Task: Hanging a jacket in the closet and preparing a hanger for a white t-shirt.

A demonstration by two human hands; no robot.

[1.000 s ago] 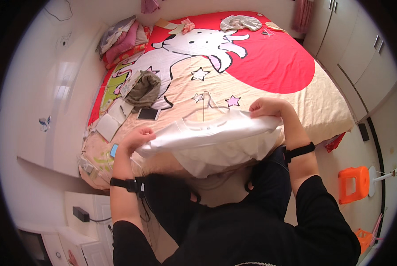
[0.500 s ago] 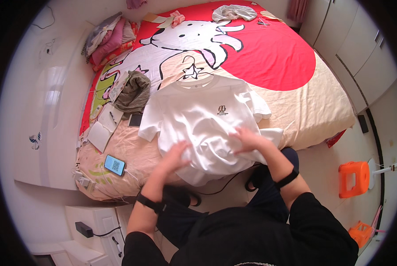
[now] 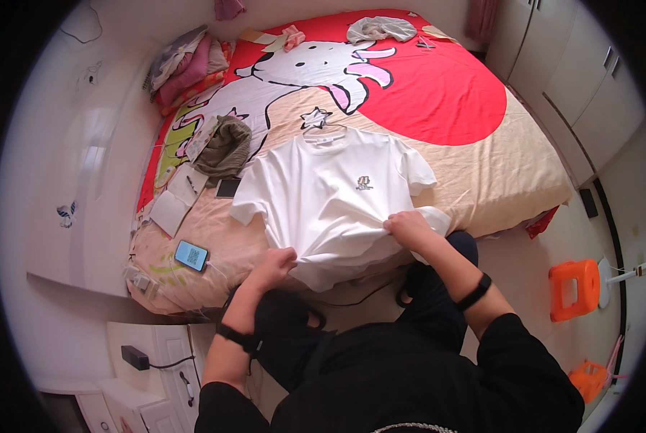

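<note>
A white short-sleeved T-shirt [image 3: 323, 180] lies face up near the bed's front edge, its collar pointing away from me and a small print on the chest. Behind the collar shows part of a thin wire hanger [image 3: 326, 128]; the rest of it is hidden. My left hand [image 3: 274, 265] pinches the shirt's lower left part. With its fingers closed, my right hand [image 3: 407, 228] grips the fabric at the lower right. Folds run across the cloth between both hands, and the hem drapes over the bed's edge toward my knees.
The bed [image 3: 496, 180] wears a red and beige cartoon sheet. Left of the shirt are a lit phone [image 3: 191, 255] on a cable, an open notebook [image 3: 170, 212], a dark flat device [image 3: 227, 188] and an olive garment [image 3: 230, 148]. An orange stool [image 3: 574, 290] stands right.
Both hands were open over the shirt and have closed on its lower part. The cloth between them is pulled straighter, and the hanger's hook shows less above the collar.
</note>
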